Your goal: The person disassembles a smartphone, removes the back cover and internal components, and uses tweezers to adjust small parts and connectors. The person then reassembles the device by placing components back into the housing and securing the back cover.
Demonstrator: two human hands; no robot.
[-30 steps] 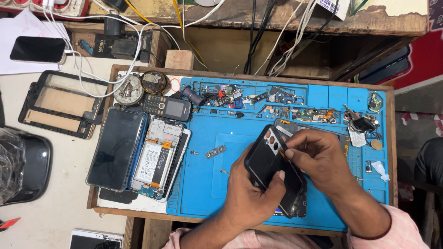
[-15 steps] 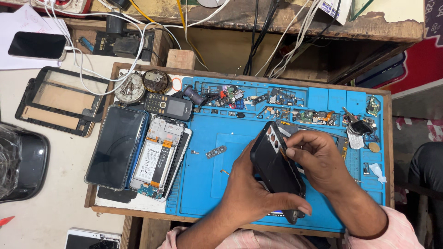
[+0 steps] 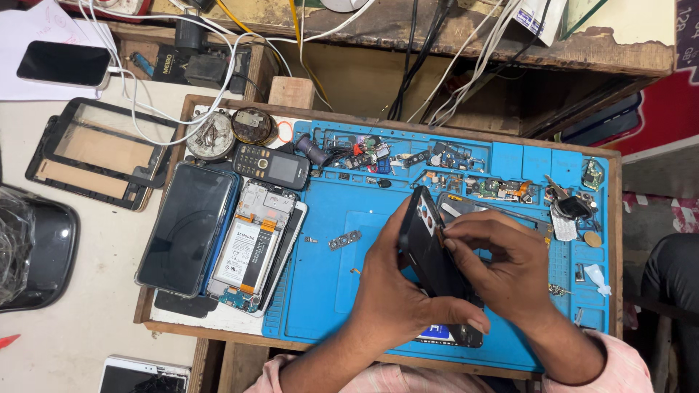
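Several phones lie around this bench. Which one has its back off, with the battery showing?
The opened phone left of the hands, on the blue mat's edge. The keypad phone and black smartphone are closed.

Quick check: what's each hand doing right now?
Left hand: closed around the black phone back cover, holding it tilted above the blue mat.
Right hand: fingertips pinching the cover's upper edge.

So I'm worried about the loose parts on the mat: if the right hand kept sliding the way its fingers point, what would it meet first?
The right hand points left, fingertips on the black phone back. Beyond that, probably the small metal strip on the blue mat, though depth is unclear.
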